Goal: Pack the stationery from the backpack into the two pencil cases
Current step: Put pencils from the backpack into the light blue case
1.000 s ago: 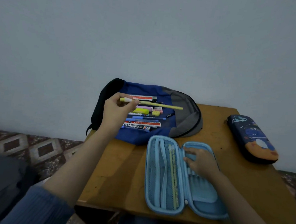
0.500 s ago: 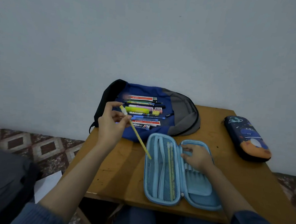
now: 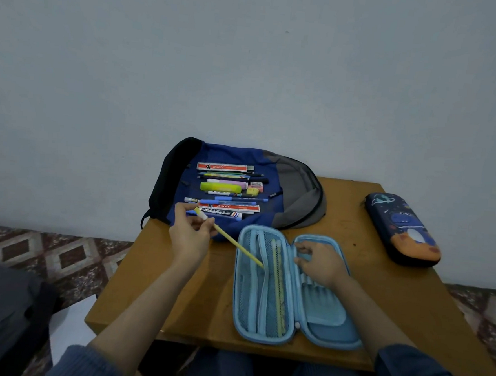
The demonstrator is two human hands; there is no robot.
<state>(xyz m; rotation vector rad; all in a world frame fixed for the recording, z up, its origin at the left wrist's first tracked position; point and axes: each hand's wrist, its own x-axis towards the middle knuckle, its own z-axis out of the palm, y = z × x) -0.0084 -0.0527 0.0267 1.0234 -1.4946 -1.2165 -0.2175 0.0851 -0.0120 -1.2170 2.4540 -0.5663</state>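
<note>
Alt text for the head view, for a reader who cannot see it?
The left hand pinches a yellow pencil, tip over the mesh half of an open blue pencil case that the right hand rests on. Stationery lies on a backpack behind; a dark case sits closed.

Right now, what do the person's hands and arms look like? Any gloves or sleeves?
No gloves: the left hand and right hand are bare, with no ring or watch showing. The left sleeve and right sleeve are blue, pushed up past the forearms.
</note>
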